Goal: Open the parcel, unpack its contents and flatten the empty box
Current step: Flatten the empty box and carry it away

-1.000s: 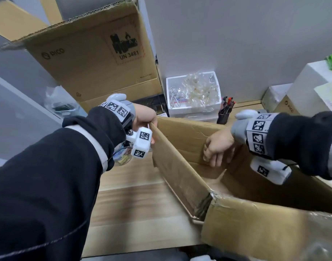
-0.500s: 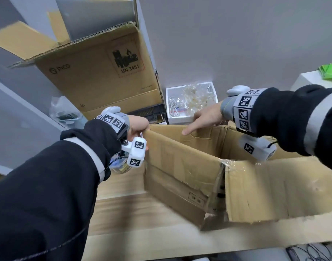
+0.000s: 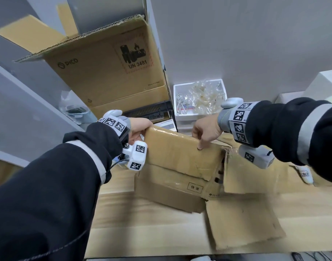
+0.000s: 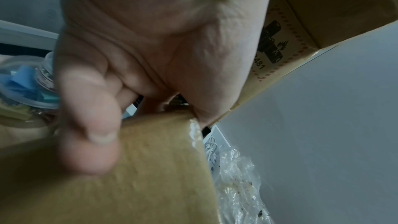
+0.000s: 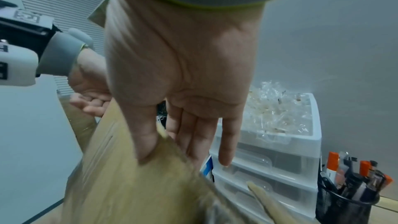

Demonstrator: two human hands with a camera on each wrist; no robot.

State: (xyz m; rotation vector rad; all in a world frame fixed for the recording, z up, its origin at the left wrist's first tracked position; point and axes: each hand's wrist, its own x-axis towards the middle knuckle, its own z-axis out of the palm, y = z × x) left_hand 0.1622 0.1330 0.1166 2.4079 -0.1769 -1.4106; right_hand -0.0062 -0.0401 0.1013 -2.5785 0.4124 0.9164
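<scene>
Since half a second ago the box (image 3: 182,159) has folded further down toward the wooden table (image 3: 142,240), its walls closing onto one another, and the right hand (image 3: 206,129) has come back from reaching over the far wall to sit on the top fold. Furthest left, the left hand (image 3: 140,129) pinches the near-left corner of the cardboard: in the left wrist view the thumb (image 4: 90,117) presses on the outer face and the other fingers curl behind the edge. Rightward, the right hand clamps the same top edge, with the thumb (image 5: 142,135) on the near face and the straight fingers (image 5: 193,135) running down the far side. Below both sets of fingertips the box lies mostly collapsed, a loose flap (image 3: 242,223) splayed toward the table edge to the right. No contents show inside it, so the step in hand appears to be the flattening. The next move likely calls for pressing down from the held fold until the layers lie flat, then folding the stray flap in.
</scene>
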